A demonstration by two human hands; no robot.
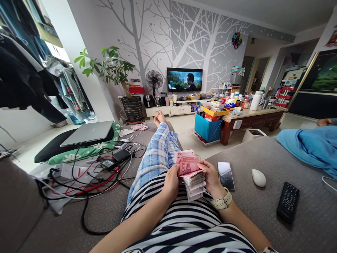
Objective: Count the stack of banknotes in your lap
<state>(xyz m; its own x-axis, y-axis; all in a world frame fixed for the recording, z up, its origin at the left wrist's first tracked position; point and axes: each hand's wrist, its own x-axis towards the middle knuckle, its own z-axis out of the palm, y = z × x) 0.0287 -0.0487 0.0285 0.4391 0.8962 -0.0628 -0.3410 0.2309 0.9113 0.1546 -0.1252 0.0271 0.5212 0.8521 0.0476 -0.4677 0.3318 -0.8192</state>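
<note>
A stack of banknotes (pixel 194 177) is held between both hands over my striped shirt. Red 100 notes show at the top, fanned upward, with a thick folded bundle and paler edges hanging below. My left hand (pixel 172 181) is closed on the left side of the notes, thumb against the red ones. On the other side my right hand (pixel 212 177) grips the bundle, its thumb lying near the upper right corner. A pale watch (pixel 222 201) is on my right wrist. The fingers behind the notes are hidden.
On the grey sofa to the right lie a phone (pixel 225 175), a white mouse (pixel 258 177) and a black remote (pixel 288 202). Tangled cables (pixel 92 182) and a laptop (pixel 88 133) are at the left. Beyond stand a blue box (pixel 207 128) and a crowded table (pixel 252 114).
</note>
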